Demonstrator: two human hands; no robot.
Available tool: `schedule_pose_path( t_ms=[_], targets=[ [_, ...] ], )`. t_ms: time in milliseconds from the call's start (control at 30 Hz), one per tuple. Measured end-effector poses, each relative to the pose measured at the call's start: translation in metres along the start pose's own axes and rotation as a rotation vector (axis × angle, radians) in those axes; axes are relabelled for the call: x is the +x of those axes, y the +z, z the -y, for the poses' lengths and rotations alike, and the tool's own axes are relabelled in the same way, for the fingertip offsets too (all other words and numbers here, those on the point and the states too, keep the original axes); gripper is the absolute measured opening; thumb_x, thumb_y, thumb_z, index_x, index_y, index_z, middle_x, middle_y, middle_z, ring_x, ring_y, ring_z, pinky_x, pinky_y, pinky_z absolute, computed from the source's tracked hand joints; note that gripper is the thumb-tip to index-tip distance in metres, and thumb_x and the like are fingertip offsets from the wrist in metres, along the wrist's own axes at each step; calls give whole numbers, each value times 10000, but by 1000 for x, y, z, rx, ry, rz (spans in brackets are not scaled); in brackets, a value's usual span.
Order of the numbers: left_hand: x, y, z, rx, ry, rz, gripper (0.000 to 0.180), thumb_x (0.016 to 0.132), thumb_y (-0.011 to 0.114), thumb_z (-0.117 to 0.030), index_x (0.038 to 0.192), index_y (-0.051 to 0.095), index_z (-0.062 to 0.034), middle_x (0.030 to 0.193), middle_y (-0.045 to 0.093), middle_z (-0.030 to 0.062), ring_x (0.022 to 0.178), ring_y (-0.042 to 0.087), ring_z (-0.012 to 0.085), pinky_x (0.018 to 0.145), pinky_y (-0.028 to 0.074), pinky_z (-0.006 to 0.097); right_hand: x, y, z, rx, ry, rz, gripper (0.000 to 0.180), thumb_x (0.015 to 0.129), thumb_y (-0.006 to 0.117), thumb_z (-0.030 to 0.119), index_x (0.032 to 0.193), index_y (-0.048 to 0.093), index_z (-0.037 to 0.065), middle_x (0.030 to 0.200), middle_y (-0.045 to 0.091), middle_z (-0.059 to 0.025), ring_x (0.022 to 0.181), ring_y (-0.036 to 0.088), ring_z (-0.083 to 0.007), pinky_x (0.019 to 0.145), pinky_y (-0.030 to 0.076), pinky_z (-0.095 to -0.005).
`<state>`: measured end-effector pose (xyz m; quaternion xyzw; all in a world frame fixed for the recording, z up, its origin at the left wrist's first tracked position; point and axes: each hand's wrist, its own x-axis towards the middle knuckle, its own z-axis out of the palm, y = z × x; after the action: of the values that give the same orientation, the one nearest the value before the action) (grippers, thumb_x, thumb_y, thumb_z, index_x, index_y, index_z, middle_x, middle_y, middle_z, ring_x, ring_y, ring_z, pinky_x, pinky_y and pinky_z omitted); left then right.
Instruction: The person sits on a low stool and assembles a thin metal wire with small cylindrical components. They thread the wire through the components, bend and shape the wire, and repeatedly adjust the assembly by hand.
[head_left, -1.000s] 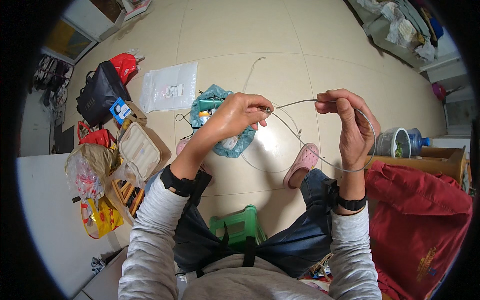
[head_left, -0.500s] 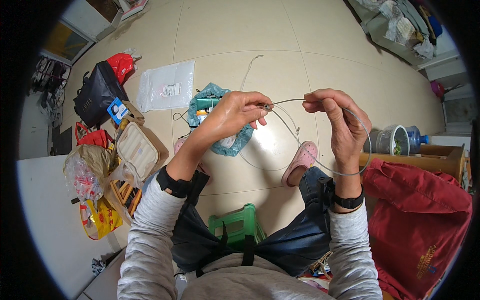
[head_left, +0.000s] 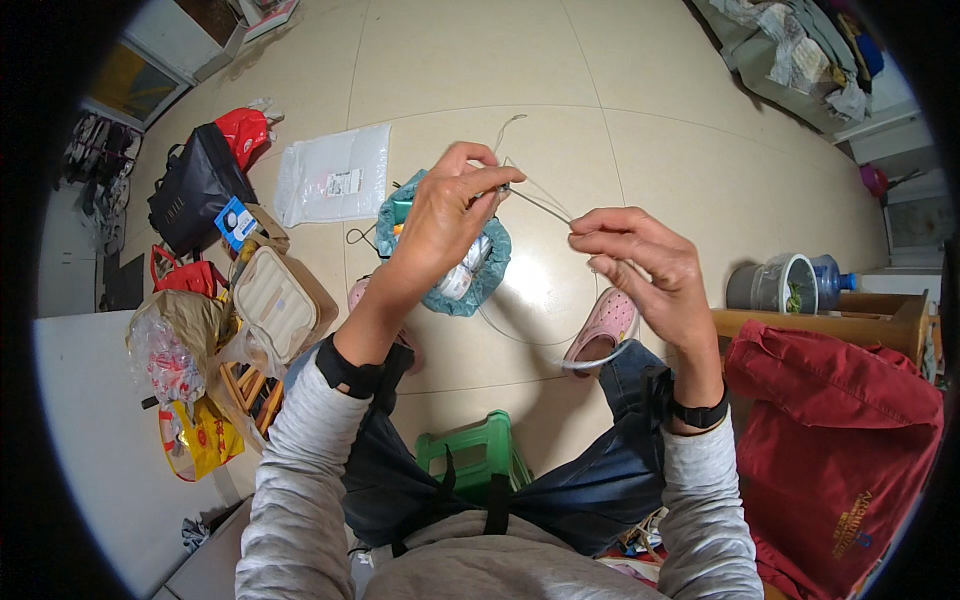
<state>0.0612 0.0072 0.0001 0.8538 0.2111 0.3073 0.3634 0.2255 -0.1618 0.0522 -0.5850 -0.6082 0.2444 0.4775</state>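
My left hand (head_left: pixel 450 210) is raised over the floor, its thumb and fingers pinched on the end of a thin pale cord (head_left: pixel 545 207). My right hand (head_left: pixel 645 265) pinches the same cord a short way along, and the cord loops down below it toward my knee. A teal bag (head_left: pixel 488 272) with small packets inside lies on the tiles under my left hand. Pink clogs (head_left: pixel 605 325) are on my feet; I sit over a green stool (head_left: pixel 475 452).
Bags crowd the left: a black and red bag (head_left: pixel 200 180), a tan case (head_left: pixel 280 300), crumpled plastic bags (head_left: pixel 170 350). A flat white pouch (head_left: pixel 335 175) lies on the tiles. A red cloth (head_left: pixel 840 440), a wooden frame (head_left: pixel 820 320) and a grey bucket (head_left: pixel 770 285) are at the right.
Both hands have come closer together along the cord; the right hand has lowered and moved left, and the stretch of cord between the hands has shortened.
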Motion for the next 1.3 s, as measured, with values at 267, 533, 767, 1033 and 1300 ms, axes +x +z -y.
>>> schedule_pose_path(
  t_ms=[267, 533, 767, 1033, 1300],
  targets=[
    [-2, 3, 5, -632, -382, 137, 297, 916, 491, 4, 1196, 588, 13, 1051, 651, 154, 903, 649, 194, 783, 539, 263, -3, 17, 2, 144, 127, 22, 349, 730, 431, -107, 933, 694, 1, 1093, 548, -83, 888, 621, -171, 759, 504, -285],
    [7, -11, -6, -1130, -664, 45, 242, 941, 512, -59, 1140, 564, 70, 1028, 642, 184, 923, 658, 215, 807, 553, 261, -1, 25, 0, 281, 329, -105, 170, 854, 533, -30, 933, 684, -36, 1160, 588, -109, 891, 631, -156, 765, 524, -263],
    [2, 1, -2, -1207, -713, -88, 320, 910, 597, -68, 1197, 485, 20, 1000, 626, 150, 949, 639, 199, 787, 555, 264, 0, 33, -7, 665, 618, -69, 206, 910, 609, 106, 1053, 605, -43, 922, 662, -129, 809, 666, -171, 696, 553, -279],
    [-2, 11, 0, -1402, -740, 5, 377, 908, 599, -75, 1260, 492, 7, 1028, 611, 75, 908, 603, 125, 770, 505, 230, 3, 40, -4, 678, 722, 113, 219, 952, 566, 230, 1015, 559, 20, 770, 671, -94, 666, 661, -155, 613, 516, -242],
    [2, 0, 5, -1432, -676, 139, 336, 901, 602, -58, 1216, 518, 26, 1020, 600, 74, 811, 557, 97, 753, 487, 224, 0, 38, -1, 693, 706, 28, 197, 952, 562, 203, 996, 546, 12, 787, 676, -119, 686, 661, -161, 619, 502, -235]
  ],
)
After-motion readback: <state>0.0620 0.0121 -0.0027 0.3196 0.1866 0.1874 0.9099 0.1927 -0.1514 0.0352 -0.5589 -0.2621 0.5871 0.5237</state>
